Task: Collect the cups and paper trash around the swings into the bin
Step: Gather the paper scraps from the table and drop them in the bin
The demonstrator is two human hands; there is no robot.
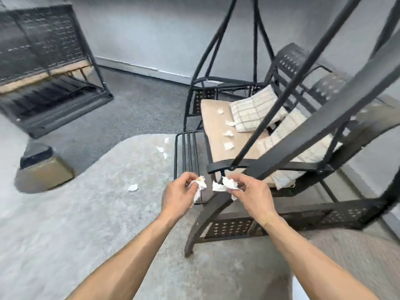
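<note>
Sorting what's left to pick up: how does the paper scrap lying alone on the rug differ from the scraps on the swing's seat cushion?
The lone rug scrap lies by itself on the grey rug, left of the hands; the cushion scraps number four, strung in a loose line along the beige seat cushion. The rug scrap sits at floor level, the cushion scraps raised on the swing. All are small, white, crumpled and uncollected.

One head-worn wide-angle camera is looking forward and steeply down from standing height. It is facing the near end of the swing bench (249, 135) at close range, with both forearms entering from the bottom edge. The pale rug (86, 213) is filling the lower left; straight frame lines are bowing toward the edges.
</note>
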